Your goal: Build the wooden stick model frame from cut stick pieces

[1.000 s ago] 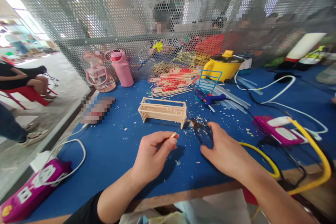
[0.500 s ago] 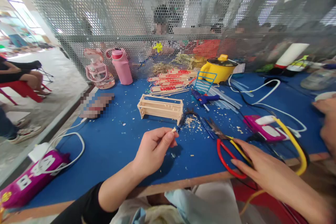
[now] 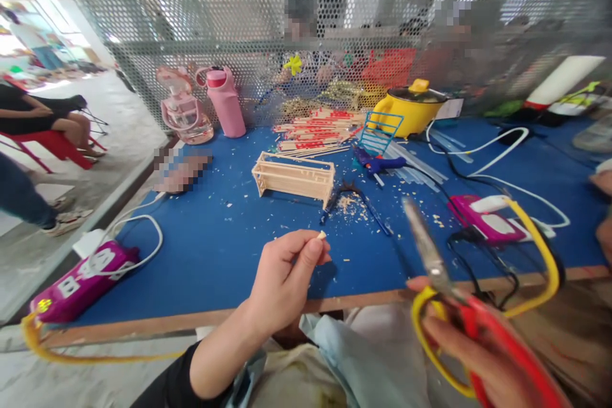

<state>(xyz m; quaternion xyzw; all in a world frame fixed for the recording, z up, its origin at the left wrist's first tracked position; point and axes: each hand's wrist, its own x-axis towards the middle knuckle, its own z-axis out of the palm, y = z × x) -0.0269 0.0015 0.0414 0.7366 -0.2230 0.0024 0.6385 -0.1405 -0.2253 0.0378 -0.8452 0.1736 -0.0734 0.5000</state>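
My left hand (image 3: 289,274) pinches a small pale wooden piece (image 3: 322,235) between thumb and fingertips, above the front of the blue table (image 3: 210,268). At the lower right, my right hand (image 3: 463,338) is wrapped round scissors (image 3: 433,258) with one red and one yellow handle; the blades point up and away, and motion blurs them. Beyond my left hand stands a small wooden rack (image 3: 294,180) made of thin sticks. Blue-handled pliers (image 3: 366,204) lie spread open to its right, beside scattered wood bits (image 3: 350,206).
Sticks (image 3: 315,131) are piled at the back, near a blue wire stand (image 3: 381,134), a glue gun (image 3: 382,162) and a yellow pot (image 3: 411,113). Pink bottles (image 3: 227,105) stand back left. Purple power strips (image 3: 86,280) with cables flank the work area. Another person's hand (image 3: 605,182) shows far right.
The scissors have been lifted off the table by my right hand, toward me and turned. My left hand still holds the wooden piece. The view has shifted slightly.
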